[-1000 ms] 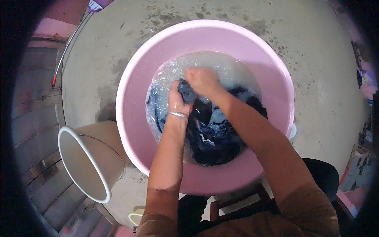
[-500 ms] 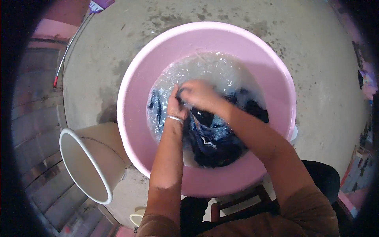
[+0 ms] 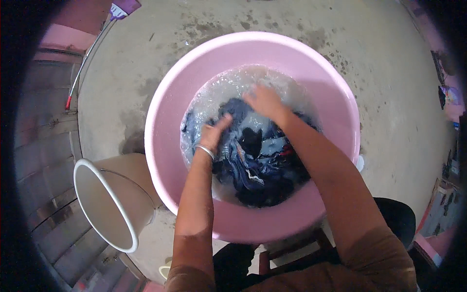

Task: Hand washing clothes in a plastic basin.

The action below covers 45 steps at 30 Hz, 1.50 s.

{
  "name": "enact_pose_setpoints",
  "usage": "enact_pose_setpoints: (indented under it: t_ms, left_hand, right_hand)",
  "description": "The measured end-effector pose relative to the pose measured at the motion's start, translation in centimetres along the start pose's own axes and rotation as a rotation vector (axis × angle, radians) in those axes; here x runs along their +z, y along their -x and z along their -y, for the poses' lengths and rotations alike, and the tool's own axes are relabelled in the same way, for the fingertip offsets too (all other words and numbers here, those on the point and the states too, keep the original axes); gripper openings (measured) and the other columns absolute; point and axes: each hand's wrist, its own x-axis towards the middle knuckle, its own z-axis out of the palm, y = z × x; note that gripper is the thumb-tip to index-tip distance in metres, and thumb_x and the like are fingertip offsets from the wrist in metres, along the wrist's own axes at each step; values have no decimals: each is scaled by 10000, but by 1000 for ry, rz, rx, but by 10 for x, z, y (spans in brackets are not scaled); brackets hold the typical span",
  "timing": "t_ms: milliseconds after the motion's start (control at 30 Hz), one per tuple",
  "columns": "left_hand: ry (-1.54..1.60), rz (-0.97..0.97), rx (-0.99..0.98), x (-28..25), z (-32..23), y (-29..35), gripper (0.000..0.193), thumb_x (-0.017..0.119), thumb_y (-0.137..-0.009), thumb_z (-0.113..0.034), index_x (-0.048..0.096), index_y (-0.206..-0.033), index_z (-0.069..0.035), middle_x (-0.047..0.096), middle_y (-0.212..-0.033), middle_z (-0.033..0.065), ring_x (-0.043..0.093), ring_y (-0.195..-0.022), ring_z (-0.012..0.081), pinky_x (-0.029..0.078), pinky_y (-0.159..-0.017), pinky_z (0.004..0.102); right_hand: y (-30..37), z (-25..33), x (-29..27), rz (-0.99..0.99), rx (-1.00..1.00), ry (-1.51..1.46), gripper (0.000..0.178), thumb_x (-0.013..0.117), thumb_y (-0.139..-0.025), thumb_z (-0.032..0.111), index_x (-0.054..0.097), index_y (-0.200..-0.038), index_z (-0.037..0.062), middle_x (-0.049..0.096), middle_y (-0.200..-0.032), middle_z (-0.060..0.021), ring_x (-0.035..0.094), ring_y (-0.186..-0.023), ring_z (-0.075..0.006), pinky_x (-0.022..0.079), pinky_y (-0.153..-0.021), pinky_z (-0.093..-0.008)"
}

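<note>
Dark blue wet clothes (image 3: 262,182) lie in greyish, sudsy water (image 3: 255,75) inside a large pink basin (image 3: 253,40). A bunched dark cloth (image 3: 234,108) stands up from the water between my hands. On its left side is my left hand (image 3: 212,135), a pale bangle at the wrist, thumb stretched out and apart from the fingers, which are partly hidden. My right hand (image 3: 266,103) is over the water on the cloth's right, somewhat blurred, its fingers reaching out and seemingly holding nothing.
To the left of the basin a cream bucket (image 3: 104,204) leans over, its mouth facing me. A long-handled purple broom (image 3: 119,10) lies at the upper left along a plank surface (image 3: 46,146). Wet spots mark the concrete floor (image 3: 160,48). A dark seat (image 3: 396,216) is at lower right.
My hands were together over a dark bit of cloth; now they are apart. The right moved up and right, the left slightly down and left. More of the bunched cloth shows between them.
</note>
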Motion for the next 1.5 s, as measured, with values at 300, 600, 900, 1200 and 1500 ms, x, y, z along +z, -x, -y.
enact_pose_setpoints:
  t_ms: [300,600,900,1200,1500]
  left_hand:
    - [497,-114,-202,-2,7,-3,263,615,-807,-246,602,-961,-33,640,-859,68,628,-770,227,511,-680,338]
    - [-531,322,294,30,-12,44,459,603,-835,-79,450,-1263,-12,579,-1054,68,551,-950,154,451,-843,290]
    - [940,441,-325,50,-30,24,661,555,-839,-578,516,-1160,-1,576,-1085,181,576,-991,334,485,-891,443]
    - [798,47,-108,88,-12,24,388,373,-963,-388,566,-1109,-84,617,-1080,94,598,-971,255,500,-841,410]
    - [791,375,-15,51,-12,18,666,362,-929,-567,374,-1351,-52,432,-1365,98,456,-1215,288,390,-985,466]
  right_hand:
    - [5,-3,-9,192,210,-165,542,555,-846,473,577,-1096,-7,568,-1153,-214,543,-1042,-379,417,-920,-456]
    - [48,32,10,224,391,-880,369,491,-870,220,533,-1136,-33,620,-991,-247,610,-963,-373,468,-867,-415]
    - [101,105,-26,64,-94,-350,236,574,-786,249,654,-749,30,647,-792,-171,640,-772,-327,495,-688,-436]
    - [36,39,-12,-123,-10,-10,308,459,-866,299,639,-754,75,626,-730,-189,602,-675,-403,469,-625,-504]
    - [37,-18,2,-143,-393,-155,260,603,-766,231,626,-960,60,614,-955,-218,592,-888,-381,469,-784,-477]
